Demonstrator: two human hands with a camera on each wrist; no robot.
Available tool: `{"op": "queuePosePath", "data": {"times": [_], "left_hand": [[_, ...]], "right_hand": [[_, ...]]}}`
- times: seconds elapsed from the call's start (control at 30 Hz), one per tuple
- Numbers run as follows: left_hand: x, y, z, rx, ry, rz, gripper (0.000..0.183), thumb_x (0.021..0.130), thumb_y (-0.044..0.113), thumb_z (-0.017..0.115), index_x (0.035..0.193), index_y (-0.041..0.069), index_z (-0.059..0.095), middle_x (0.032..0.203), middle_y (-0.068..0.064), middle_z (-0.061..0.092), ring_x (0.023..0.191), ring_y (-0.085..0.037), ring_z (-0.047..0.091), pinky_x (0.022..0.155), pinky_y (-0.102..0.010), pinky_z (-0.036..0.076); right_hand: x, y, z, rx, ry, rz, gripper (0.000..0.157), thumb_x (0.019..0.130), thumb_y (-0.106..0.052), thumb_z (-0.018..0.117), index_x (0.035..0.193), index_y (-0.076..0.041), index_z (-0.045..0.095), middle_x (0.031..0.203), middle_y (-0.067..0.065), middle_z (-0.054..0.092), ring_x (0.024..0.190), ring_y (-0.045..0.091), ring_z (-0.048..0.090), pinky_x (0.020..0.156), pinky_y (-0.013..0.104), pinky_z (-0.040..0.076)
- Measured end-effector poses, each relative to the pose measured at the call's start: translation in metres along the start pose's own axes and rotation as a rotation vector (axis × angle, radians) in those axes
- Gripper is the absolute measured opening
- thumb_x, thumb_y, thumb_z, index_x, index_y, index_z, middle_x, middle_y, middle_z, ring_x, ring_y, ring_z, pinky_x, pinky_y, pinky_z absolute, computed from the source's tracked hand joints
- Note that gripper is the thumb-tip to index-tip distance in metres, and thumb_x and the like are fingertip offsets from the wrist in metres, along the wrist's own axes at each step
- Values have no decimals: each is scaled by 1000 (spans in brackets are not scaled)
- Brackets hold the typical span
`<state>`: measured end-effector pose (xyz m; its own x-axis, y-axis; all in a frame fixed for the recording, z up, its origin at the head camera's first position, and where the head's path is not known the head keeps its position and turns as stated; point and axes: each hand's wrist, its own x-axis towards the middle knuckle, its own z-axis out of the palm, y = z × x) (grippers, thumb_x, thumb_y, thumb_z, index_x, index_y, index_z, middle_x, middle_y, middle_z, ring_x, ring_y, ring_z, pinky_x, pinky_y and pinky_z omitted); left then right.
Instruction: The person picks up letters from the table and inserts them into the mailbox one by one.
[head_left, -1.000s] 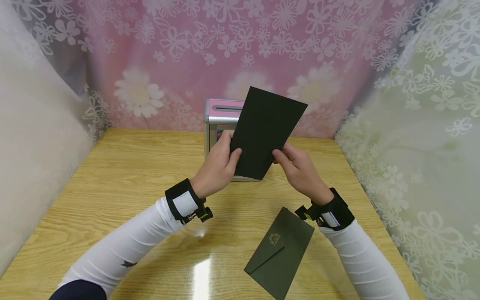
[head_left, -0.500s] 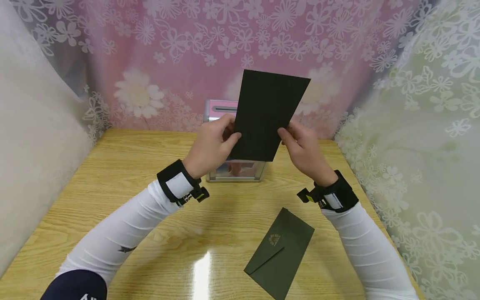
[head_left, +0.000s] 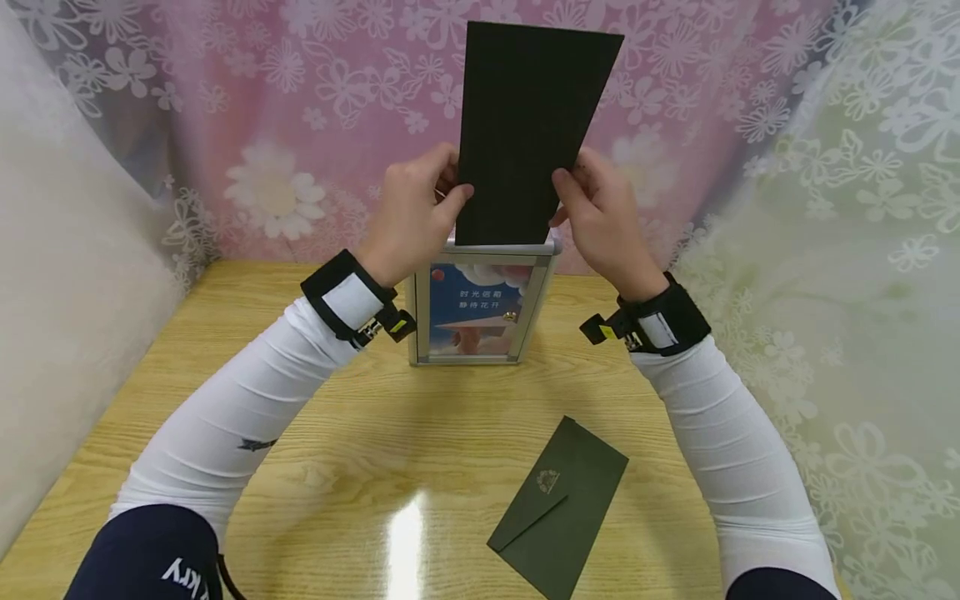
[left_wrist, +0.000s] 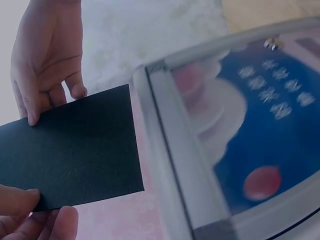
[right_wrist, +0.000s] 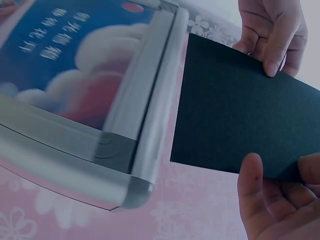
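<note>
A dark green envelope (head_left: 532,133) stands upright above the letter box, its plain side toward me. My left hand (head_left: 420,212) pinches its left edge between thumb and fingers. On the opposite edge, my right hand (head_left: 603,221) holds it the same way. Below it is the silver-framed letter box (head_left: 480,312) with a blue printed front, Chinese lettering and a small lock. The head view has the envelope's lower edge overlapping the box's top, hiding the slot. Both wrist views show a narrow gap between that edge (left_wrist: 137,140) and the box's top rim (right_wrist: 162,107).
A second green envelope (head_left: 562,500) with a gold emblem and a pointed flap lies on the wooden table (head_left: 322,467), front right of the box. Flowered curtains (head_left: 300,108) hang behind and along both sides.
Both hands have raised the envelope, straightened it and carried it from in front of the box to above its top. The box's printed front has come into view. The envelope on the table stays put.
</note>
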<state>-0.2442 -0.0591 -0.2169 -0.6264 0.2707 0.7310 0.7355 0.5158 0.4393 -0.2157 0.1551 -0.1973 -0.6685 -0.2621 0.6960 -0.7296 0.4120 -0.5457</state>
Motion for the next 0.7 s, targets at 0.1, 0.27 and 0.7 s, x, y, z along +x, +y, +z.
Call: {"op": "queuePosePath", "data": {"times": [0.1,0.27,0.7], "left_hand": [[11,-2,-3,25,-4,-24,9,92,6,60,99,0,61,86,-9,66,74,-11,57,72,-27,53],[20,-8,-2,41,-31,-90,11,94,9,58,102,1,60,91,-9,67,78,-11,58,76,-26,52],[14,-35,12,73,-100,-230,15,95,13,57,108,6,60,88,-7,64,76,-12,55,69,-30,48]], "right_hand": [[10,-1,2,5,33,15,27,99,-2,45,123,7,54,109,18,66,75,24,61,68,27,54],[19,9,8,27,66,42,26,99,-4,45,122,5,56,109,15,65,80,23,62,69,29,54],[21,30,22,24,28,147,23,100,-5,45,116,8,56,102,21,63,83,27,56,77,30,49]]}}
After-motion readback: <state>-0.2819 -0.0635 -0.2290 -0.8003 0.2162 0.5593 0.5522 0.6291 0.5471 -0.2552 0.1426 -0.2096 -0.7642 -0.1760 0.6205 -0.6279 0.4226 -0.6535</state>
